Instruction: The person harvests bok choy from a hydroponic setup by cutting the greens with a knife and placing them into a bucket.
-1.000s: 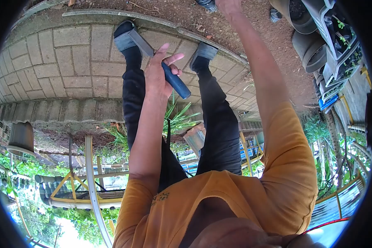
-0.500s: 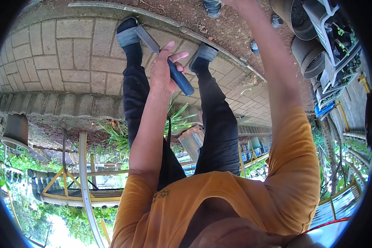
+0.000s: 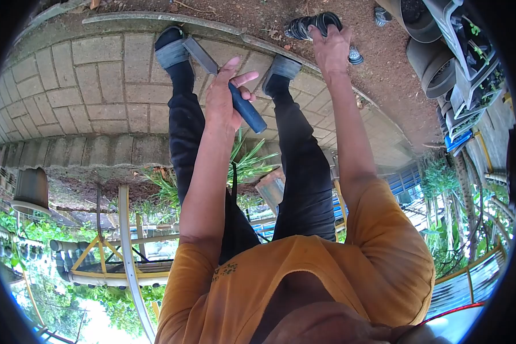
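My left hand (image 3: 219, 97) is wrapped round the blue handle (image 3: 247, 109) of a tool with a flat metal blade (image 3: 201, 55), some fingers loosely extended. The blade points toward the shoe on the left. Farther forward, over the soil, my right hand (image 3: 331, 53) has its fingers closed on a dark ribbed object (image 3: 313, 25), perhaps a small pot; its far side is partly hidden by the fingers. Similar small ribbed objects rest on the soil (image 3: 355, 55) beside my right hand and farther right (image 3: 382, 16).
My feet stand on brick paving (image 3: 109, 80), bordered by a thin curved edging (image 3: 172, 17). Large dark pots (image 3: 436, 71) and grey trays with plants (image 3: 470, 86) are at the right. Behind me are a low kerb (image 3: 97, 150), grassy leaves (image 3: 249, 160) and an upturned-looking pot (image 3: 31, 192).
My right hand has come down and left into view, and is now closed on the dark ribbed object. My left hand still holds the tool, nearly unmoved. The view has shifted slightly.
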Demonstrator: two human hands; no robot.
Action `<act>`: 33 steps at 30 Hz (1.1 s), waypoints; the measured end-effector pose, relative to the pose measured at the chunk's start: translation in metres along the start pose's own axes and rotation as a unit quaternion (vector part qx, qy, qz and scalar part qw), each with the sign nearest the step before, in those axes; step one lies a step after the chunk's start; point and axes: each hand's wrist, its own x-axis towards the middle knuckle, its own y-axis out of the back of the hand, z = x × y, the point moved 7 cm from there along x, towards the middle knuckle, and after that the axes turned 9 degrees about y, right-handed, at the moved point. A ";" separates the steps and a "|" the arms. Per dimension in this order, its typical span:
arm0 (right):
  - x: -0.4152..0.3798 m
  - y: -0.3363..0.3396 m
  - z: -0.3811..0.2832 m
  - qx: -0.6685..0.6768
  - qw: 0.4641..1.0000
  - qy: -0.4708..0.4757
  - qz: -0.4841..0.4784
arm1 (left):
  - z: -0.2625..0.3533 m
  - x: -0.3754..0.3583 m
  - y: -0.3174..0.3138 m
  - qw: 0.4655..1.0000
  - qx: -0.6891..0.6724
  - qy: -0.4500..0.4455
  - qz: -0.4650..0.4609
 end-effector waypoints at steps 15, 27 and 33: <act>0.003 -0.045 0.045 0.050 0.988 -0.147 -0.004 | -0.013 0.007 -0.008 0.995 0.086 0.022 0.051; -0.179 0.028 0.301 0.300 0.621 -0.584 0.427 | -0.031 0.022 -0.030 0.986 0.159 0.031 0.045; -0.167 -0.032 0.299 0.429 0.451 -0.626 0.470 | -0.040 0.030 -0.027 0.979 0.187 0.029 0.070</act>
